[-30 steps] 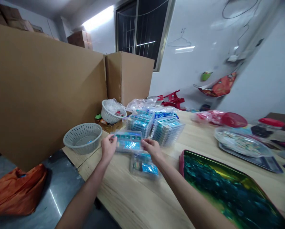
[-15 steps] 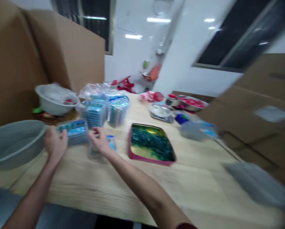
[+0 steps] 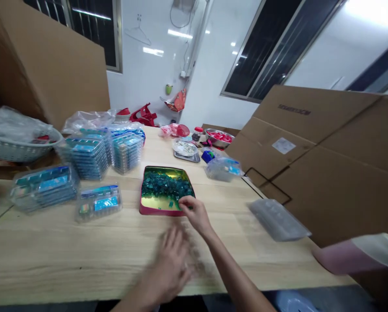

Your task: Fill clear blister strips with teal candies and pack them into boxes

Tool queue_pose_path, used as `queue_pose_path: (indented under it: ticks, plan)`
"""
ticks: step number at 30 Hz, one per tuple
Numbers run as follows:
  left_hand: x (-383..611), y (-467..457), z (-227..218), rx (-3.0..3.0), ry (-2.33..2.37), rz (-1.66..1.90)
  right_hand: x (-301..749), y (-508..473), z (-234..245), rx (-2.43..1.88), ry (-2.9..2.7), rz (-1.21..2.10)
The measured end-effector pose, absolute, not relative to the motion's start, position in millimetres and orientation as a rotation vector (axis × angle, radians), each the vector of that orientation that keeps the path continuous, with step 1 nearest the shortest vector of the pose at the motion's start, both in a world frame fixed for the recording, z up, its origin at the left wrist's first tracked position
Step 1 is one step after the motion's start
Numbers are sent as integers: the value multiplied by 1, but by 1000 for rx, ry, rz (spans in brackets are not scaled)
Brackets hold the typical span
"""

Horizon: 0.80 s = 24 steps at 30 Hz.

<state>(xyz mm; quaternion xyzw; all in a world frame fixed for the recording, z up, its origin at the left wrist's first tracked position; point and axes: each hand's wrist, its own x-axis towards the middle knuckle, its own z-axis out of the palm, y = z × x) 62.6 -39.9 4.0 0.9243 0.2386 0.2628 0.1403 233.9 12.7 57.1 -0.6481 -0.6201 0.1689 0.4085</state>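
A tin tray [image 3: 163, 212] with a red outer rim and gold inside holds many dark green, glossy small pieces [image 3: 164, 185]. Over its front right corner is my right hand [image 3: 195, 212], thumb and fingertips pinched together; whatever they may hold is too small to see. My left hand [image 3: 172, 260] is low over the table in front of the tin, its fingers pointing forward and smeared by motion. A faint blurred patch lies just right of it, and I cannot tell what it is. Left of the tin sits a clear plastic case [image 3: 99, 203] with a blue label.
Stacked clear cases [image 3: 86, 156] stand at the left, with another short stack [image 3: 47, 188] in front. A basket [image 3: 24, 145] holds plastic bags. Clear trays [image 3: 276, 220] lie at right beside a cardboard box [image 3: 311, 169]. A metal bowl [image 3: 218, 138] and a scale [image 3: 187, 154] stand farther back.
Both hands have left the plastic cases on the left and moved right. The right is now at the tin, the left in front of it. The view has turned right.
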Motion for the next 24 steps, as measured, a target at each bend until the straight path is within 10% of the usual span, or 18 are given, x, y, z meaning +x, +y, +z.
queue_pose_path:
  ticks: [12, 24]
  plan:
    - [16, -50, 29, 2552, 742, 286, 235, 83, 44, -1780, -1834, 627]
    - [12, 2, 35, 1314, 964, 977, 184, -4, 34, -1075, -982, 1641]
